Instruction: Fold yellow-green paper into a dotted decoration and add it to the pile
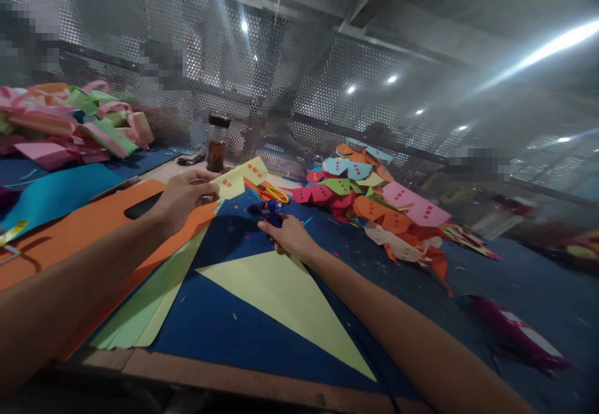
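My left hand [185, 199] pinches a pale yellow paper cutout [233, 183] with orange squares on it, raised above the work surface. In my right hand [287, 234] is a dark blue glue gun [269, 212], its dark tip turned left towards the cutout, not touching it. My fingers hide part of its handle. Beneath my right wrist lies a large yellow paper triangle [285, 302] on the blue table covering [210, 320]. Yellow-handled scissors [276, 194] rest just beyond the glue gun.
Decorated paper cutouts [384, 199] pile up at right; folded paper pieces [70, 121] heap at far left. Behind my left hand stand a dark-lidded jar [218, 143] and a phone [143, 205]. Orange sheets [70, 245], green sheets [145, 302] and a purple packet [519, 333] lie around.
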`<state>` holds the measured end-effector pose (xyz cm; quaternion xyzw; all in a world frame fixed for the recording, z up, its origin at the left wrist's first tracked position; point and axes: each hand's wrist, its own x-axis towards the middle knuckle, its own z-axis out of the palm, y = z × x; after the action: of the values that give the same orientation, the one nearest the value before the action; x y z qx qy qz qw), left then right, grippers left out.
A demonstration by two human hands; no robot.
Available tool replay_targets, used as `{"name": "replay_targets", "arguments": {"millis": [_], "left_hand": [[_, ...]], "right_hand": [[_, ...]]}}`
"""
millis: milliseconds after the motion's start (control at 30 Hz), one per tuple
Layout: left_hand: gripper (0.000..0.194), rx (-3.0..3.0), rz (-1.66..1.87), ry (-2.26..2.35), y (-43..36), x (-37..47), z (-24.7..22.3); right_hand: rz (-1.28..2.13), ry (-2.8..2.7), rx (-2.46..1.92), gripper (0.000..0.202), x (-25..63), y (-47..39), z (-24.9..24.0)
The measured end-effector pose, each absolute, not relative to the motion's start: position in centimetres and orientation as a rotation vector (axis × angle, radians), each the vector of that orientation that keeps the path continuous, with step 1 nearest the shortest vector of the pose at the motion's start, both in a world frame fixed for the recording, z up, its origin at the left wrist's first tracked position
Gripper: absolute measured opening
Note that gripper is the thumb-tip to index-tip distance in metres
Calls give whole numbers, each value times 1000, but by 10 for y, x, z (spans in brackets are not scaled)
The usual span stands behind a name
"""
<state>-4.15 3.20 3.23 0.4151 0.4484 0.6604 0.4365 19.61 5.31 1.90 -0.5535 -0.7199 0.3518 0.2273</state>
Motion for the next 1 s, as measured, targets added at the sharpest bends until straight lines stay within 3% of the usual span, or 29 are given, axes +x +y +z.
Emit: {"name": "replay_targets", "arguments": {"millis": [500, 733, 1000], "left_hand": [[40, 1116, 1500, 1165, 30, -35, 32], [39, 1208, 1346, 1192, 24, -24, 33], [41, 1265, 1227, 1114, 19, -19, 34]], "right_hand": [[807, -2089, -1085, 37, 249, -19, 33], [281, -2382, -953, 5, 260, -19, 27], [179, -2571, -923, 30, 264, -23, 33]]}}
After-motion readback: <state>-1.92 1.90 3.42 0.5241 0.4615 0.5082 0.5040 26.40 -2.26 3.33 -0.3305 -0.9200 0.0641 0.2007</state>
